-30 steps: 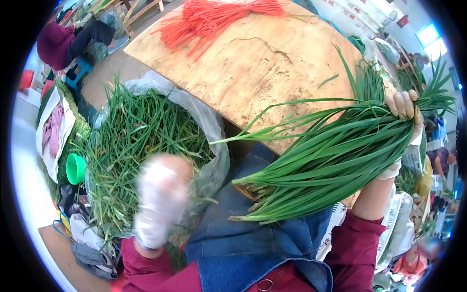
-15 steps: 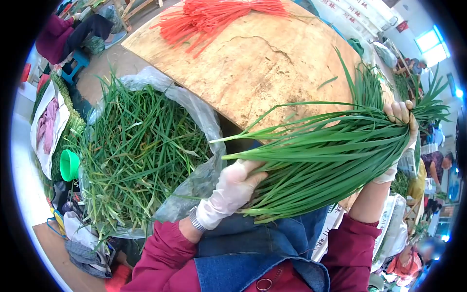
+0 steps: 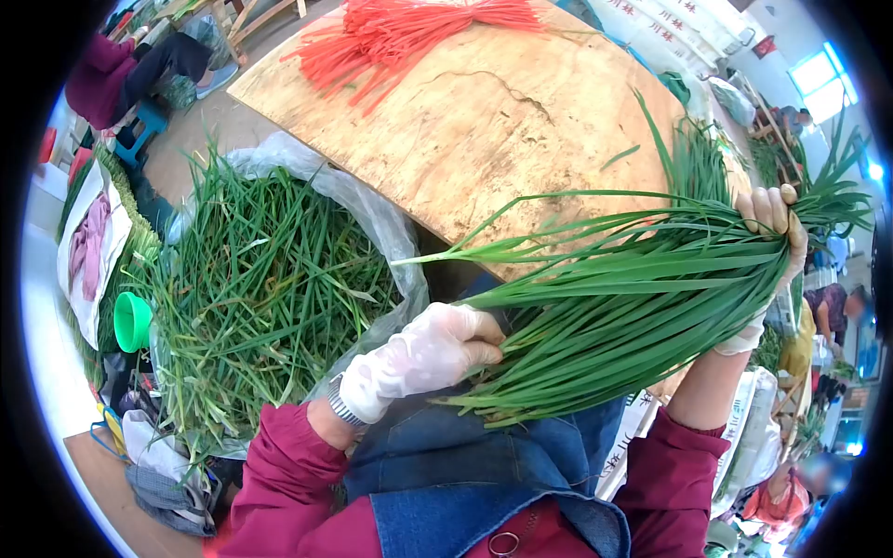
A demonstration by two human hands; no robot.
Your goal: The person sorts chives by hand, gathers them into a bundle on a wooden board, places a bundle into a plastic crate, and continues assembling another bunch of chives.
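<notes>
My right hand [image 3: 770, 212] is clenched round one end of a bunch of long green leaves [image 3: 642, 298], which stretches above my denim apron [image 3: 465, 465] and across the near edge of the wooden counter [image 3: 484, 139]. My left hand [image 3: 428, 349], in a white glove (with a metal-banded watch [image 3: 343, 402] at the wrist), has its thumb and fingers curled in at the bunch's other end, though I cannot tell whether a leaf is pinched there. Beside that arm, loose greens [image 3: 270, 298] fill a clear plastic bag [image 3: 395, 244], and red strips [image 3: 391, 37] lie on the counter's far side.
</notes>
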